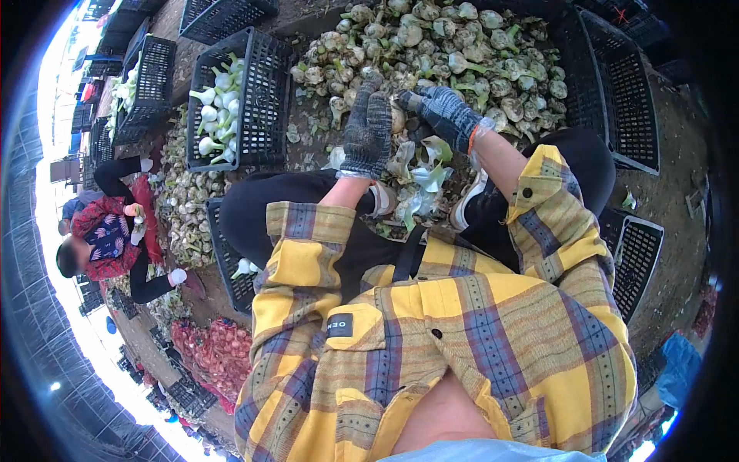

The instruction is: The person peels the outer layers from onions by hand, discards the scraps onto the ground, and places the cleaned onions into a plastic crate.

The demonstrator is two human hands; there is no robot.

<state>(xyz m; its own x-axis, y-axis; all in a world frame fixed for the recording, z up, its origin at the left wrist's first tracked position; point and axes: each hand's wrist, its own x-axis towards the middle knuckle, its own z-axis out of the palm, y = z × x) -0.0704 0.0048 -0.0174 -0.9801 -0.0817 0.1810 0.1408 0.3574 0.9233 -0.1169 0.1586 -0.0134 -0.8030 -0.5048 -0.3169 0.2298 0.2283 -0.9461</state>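
Both hands wear grey knit gloves and meet at the near edge of a large heap of soil-covered bulbs point(416, 38). My left hand point(367, 131) has its fingers stretched forward and pressed together, beside a brownish bulb point(397, 117) that lies between the hands. My right hand point(443, 114) is bent toward that bulb, fingers closed; what they hold, if anything, is too small to make out. Below the hands, peeled leaves and skins point(427, 181) lie on the ground between my shoes.
A black crate point(264, 100) of clean white bulbs stands at the left. Another black crate point(623, 92) is at the right, with a smaller one point(637, 258) below it. At the far left a co-worker point(104, 231) sits by more bulbs and red net sacks point(212, 350).
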